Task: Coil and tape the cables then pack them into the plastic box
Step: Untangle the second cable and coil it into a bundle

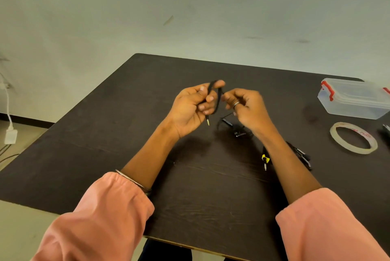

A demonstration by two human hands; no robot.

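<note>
My left hand curls around a black cable, looping it over my forefinger, its jack plug hanging below my palm. My right hand pinches the same cable just beside it. More black cables lie on the dark table under my right wrist. Further right sit the tape roll and, beyond it, the closed plastic box.

Three black cables: one held, two on the table; one tape roll; one plastic box.
</note>
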